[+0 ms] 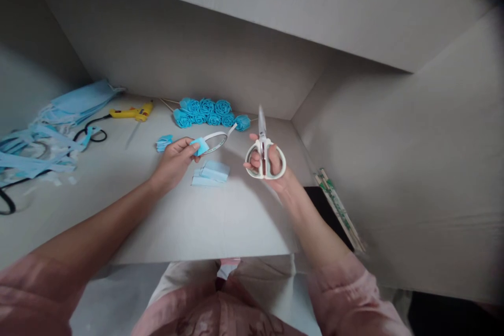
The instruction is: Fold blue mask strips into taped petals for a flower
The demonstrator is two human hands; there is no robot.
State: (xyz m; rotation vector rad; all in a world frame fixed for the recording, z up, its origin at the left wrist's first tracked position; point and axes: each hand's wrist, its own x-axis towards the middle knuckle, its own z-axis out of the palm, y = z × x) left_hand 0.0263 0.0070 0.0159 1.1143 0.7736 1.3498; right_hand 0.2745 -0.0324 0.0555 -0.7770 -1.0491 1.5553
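My left hand (179,157) pinches a small folded blue piece of mask fabric (200,146) along with a roll of white double-sided tape (216,142), whose loose end sticks up to the right. White-handled scissors (265,160) are in my right hand (271,165), fingers through the loops and blades pointing up and away, pressed together. Flat light-blue fabric pieces (212,172) lie on the table below the tape. A small stack of pleated blue strips (164,142) rests just behind my left hand.
Several blue fabric roses (207,113) on sticks lie by the back wall. Farther left are a yellow glue gun (136,112) with a black cord, a stack of blue masks (82,100) and fabric scraps (35,152). Wrapped sticks (340,207) lean along the right wall beside a black pad (323,205).
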